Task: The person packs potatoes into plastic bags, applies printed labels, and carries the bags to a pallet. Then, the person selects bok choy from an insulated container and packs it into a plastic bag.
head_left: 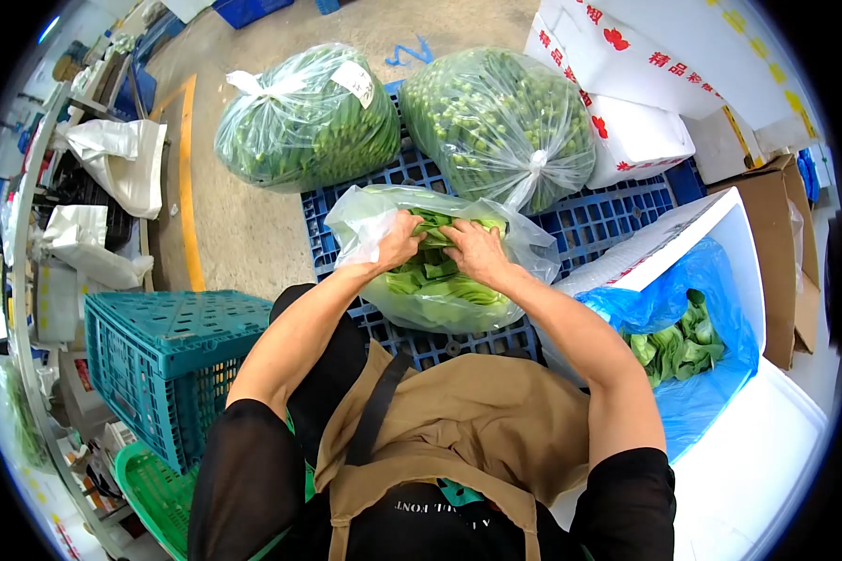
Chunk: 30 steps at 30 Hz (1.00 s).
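Note:
An open clear plastic bag [524, 245] of leafy greens [430, 273] sits before me on a blue pallet. Through its mouth reaches my left hand [399, 239], its fingers bent around the greens at the left side. My right hand [478, 251] comes in from the other side, fingers curled onto the leaves; the tips of both hands are partly hidden among them. Just beyond stand two tied clear bags of green stalks, the left bag [309, 122] and the right bag [496, 117], the latter close to the open bag.
The blue pallet [608, 217] lies under the bags. At right, a white foam box [750, 271] with a blue liner [734, 374] holds more leafy greens [678, 346]. A teal crate [173, 341] and a green basket [154, 486] stand left, near shelving. A cardboard box [781, 252] is far right.

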Each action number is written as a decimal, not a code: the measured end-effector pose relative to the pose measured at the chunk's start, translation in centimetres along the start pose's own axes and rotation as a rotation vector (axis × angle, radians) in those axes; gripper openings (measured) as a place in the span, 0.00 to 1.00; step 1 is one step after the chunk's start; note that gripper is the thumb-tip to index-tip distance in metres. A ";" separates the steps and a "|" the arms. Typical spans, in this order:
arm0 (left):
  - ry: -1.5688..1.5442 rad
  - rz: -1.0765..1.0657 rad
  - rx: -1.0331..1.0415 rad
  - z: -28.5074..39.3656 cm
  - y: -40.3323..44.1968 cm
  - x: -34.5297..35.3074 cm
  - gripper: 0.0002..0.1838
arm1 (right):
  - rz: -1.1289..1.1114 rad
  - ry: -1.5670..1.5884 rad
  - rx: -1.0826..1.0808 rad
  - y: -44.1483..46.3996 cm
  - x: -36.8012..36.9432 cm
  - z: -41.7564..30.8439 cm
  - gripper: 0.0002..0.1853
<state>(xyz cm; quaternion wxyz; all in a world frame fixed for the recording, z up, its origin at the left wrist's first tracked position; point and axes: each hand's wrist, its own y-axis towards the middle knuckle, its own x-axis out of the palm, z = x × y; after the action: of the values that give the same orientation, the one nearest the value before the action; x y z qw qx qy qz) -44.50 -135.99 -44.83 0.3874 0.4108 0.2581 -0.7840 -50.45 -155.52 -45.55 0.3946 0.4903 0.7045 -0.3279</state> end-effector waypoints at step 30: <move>-1.005 -0.112 -0.510 4.9 -2.7 -6.8 0.12 | -0.156 -0.113 0.008 0.2 -0.8 0.3 0.16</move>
<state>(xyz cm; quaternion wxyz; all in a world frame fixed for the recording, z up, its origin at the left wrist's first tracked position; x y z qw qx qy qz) -46.38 -135.33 -36.29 0.5075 -0.1339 0.2444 -0.8153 -50.01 -156.03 -44.99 0.4048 0.4161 0.7160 -0.3876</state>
